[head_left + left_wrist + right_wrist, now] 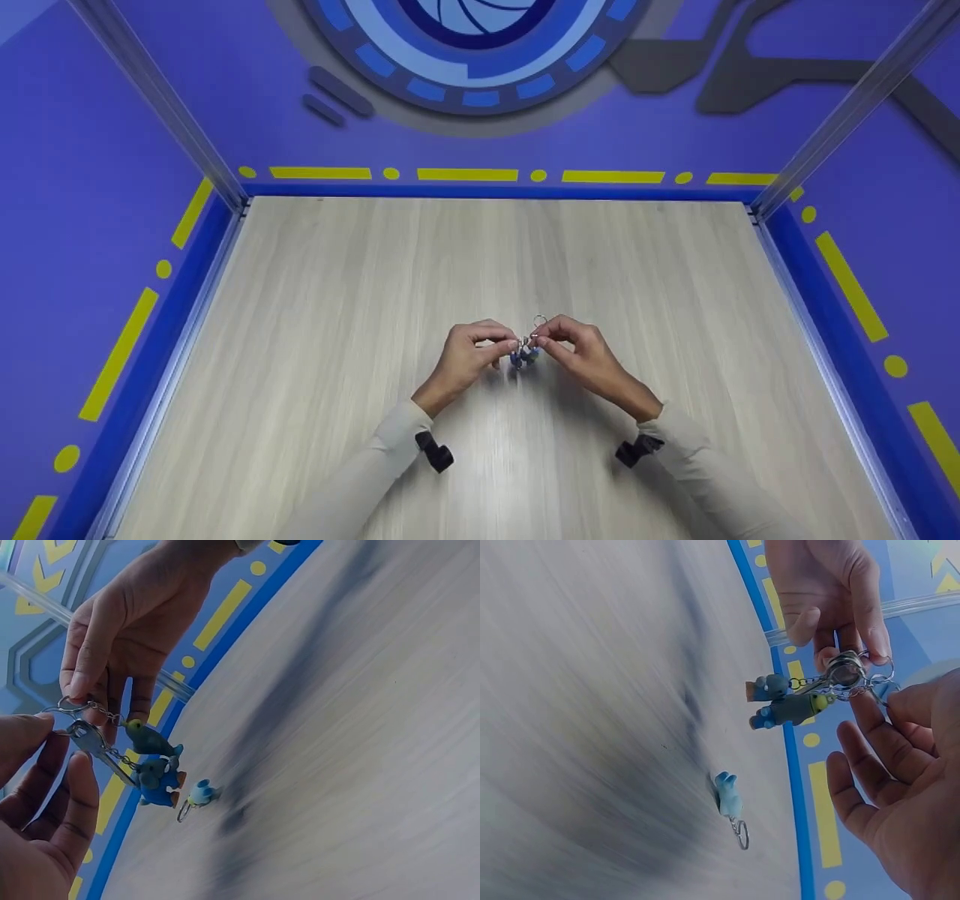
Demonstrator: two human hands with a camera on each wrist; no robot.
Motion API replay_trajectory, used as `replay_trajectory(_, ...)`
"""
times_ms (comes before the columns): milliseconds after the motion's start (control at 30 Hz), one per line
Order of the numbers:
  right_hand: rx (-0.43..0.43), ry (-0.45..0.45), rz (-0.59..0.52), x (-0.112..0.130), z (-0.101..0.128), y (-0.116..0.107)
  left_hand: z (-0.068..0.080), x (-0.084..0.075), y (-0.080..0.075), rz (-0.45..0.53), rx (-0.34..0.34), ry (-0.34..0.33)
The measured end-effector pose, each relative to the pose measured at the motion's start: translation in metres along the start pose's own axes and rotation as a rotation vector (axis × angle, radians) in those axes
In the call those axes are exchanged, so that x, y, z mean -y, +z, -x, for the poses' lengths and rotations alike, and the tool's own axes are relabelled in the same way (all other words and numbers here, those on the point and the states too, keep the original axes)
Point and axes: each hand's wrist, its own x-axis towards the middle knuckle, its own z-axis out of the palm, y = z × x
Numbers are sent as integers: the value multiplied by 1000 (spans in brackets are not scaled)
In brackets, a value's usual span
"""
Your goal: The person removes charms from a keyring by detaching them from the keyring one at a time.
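Note:
Near the middle of the table, my left hand and right hand meet over a small bunch of keychains. In the left wrist view my left thumb and forefinger pinch a metal key ring by the head of a silver key. The right hand's fingertips pinch a metal ring of the bunch. From short chains hang a grey figurine with a yellow head and a grey-and-blue figurine. Fingers partly hide how the rings and key join.
A light-blue figurine with its own ring lies apart on the wooden table. Blue panels with yellow marks stand behind the table and along both sides, with metal posts at the corners.

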Motion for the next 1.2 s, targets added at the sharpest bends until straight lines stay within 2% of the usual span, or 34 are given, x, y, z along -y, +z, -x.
replay_trajectory(233, -3, 4, -9, 1, -1, 3, 1, 8, 0, 34, -34, -16)
replay_trajectory(433, -5, -7, -9, 1, -3, 4, 4, 8, 1, -31, -47, -55)
replay_trajectory(867, 44, -2, 26, 6, -5, 0, 1, -5, -1, -199, 10, -5)
replay_trajectory(1200, 95, 6, 62, 3, -3, -3, -4, -13, -1, -258, 83, -42)
